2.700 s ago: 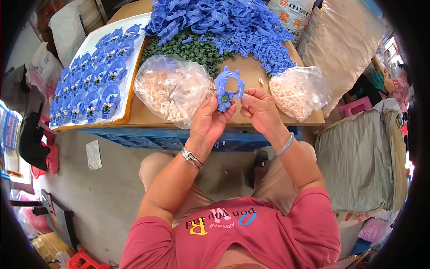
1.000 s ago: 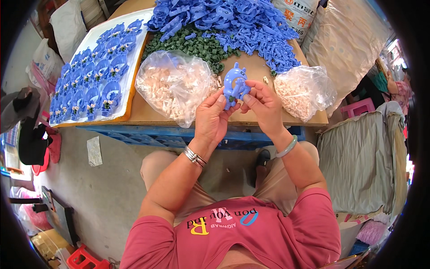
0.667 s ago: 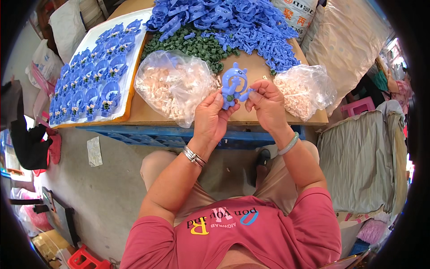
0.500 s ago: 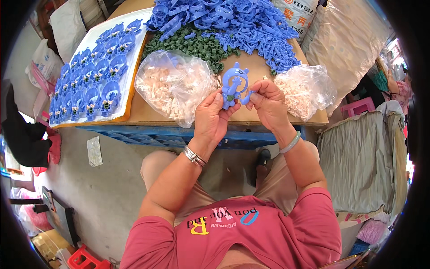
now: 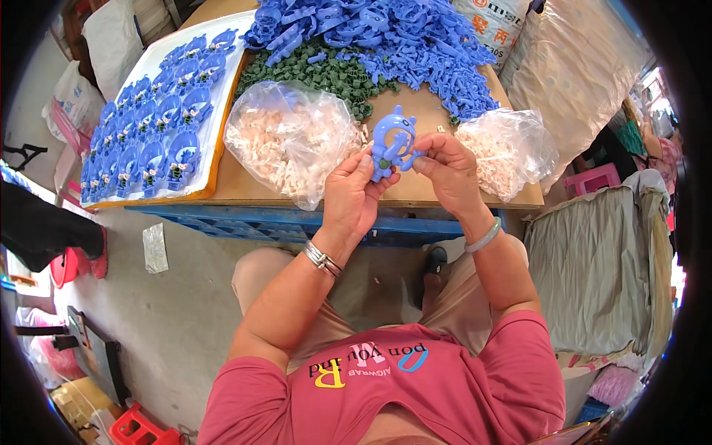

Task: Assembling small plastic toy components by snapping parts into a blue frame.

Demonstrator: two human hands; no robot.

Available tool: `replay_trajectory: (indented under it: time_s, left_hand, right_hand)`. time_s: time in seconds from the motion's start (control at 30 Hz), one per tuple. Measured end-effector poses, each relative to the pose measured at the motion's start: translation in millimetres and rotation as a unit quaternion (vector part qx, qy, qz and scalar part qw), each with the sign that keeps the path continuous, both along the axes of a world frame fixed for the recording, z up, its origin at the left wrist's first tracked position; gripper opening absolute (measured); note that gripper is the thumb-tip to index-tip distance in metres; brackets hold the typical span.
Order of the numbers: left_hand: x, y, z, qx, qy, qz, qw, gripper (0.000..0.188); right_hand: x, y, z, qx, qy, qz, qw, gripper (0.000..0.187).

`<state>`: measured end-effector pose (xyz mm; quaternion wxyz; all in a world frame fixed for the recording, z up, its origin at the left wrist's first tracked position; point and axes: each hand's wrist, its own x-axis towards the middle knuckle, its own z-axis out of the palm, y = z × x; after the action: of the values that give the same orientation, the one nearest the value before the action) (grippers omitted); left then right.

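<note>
My left hand (image 5: 350, 191) grips the lower part of a blue plastic toy figure (image 5: 391, 123), which has a ring-shaped head with two ear-like bumps and a small green piece at its body. The figure leans slightly to the right, above the table's near edge. Against its right side, my right hand (image 5: 449, 172) pinches a small blue arm-shaped piece (image 5: 409, 160). Fingertips partly cover that piece, so I cannot tell whether it is seated in the figure. Clear bags of pale plastic parts lie on both sides, one bag (image 5: 285, 141) left and another bag (image 5: 508, 152) right.
Blue parts (image 5: 348, 26) and green parts (image 5: 304, 74) are heaped at the back of the table (image 5: 423, 193). At left, a white tray (image 5: 215, 126) carries rows of assembled blue figures. A person's dark trouser leg (image 5: 48, 230) shows at far left, near a red stool (image 5: 144, 429).
My right hand has brought the small blue piece from just beside the figure against its right side. The figure has tilted rightward. At far left, the other person's leg has moved further into view.
</note>
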<state>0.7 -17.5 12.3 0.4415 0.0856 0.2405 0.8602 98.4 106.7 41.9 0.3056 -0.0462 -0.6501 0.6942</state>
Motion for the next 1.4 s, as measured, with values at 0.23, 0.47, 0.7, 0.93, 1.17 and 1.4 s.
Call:
replay_trajectory:
  time_s: [0.23,0.47,0.7,0.93,1.17,1.4]
  left_hand:
    - [1.2,0.6,0.3,-0.019,0.044,0.011,0.999,0.024]
    - [0.7,-0.4,-2.1,-0.015,0.059,0.013,0.998,0.024]
    - [4.0,-0.1,0.9,-0.011,0.046,0.029,0.998,0.023]
    - [2.0,-1.0,-0.5,-0.017,0.054,0.029,0.998,0.023]
    - [4.5,0.1,-1.6,-0.018,0.070,0.039,0.997,0.022]
    - [7.5,-1.3,0.6,-0.025,0.082,0.037,0.996,0.023]
  right_hand:
    - [1.2,6.6,5.8,0.272,-0.031,-0.070,0.959,0.026]
    - [5.9,9.0,14.3,0.163,-0.106,-0.032,0.980,0.027]
    - [0.8,-0.2,11.3,0.059,-0.071,-0.025,0.995,0.026]
    - [4.7,2.8,11.9,0.052,-0.118,0.002,0.992,0.022]
    - [5.9,3.2,12.2,0.145,-0.120,-0.003,0.982,0.021]
    - [8.1,6.0,7.3,0.142,-0.124,-0.008,0.982,0.021]
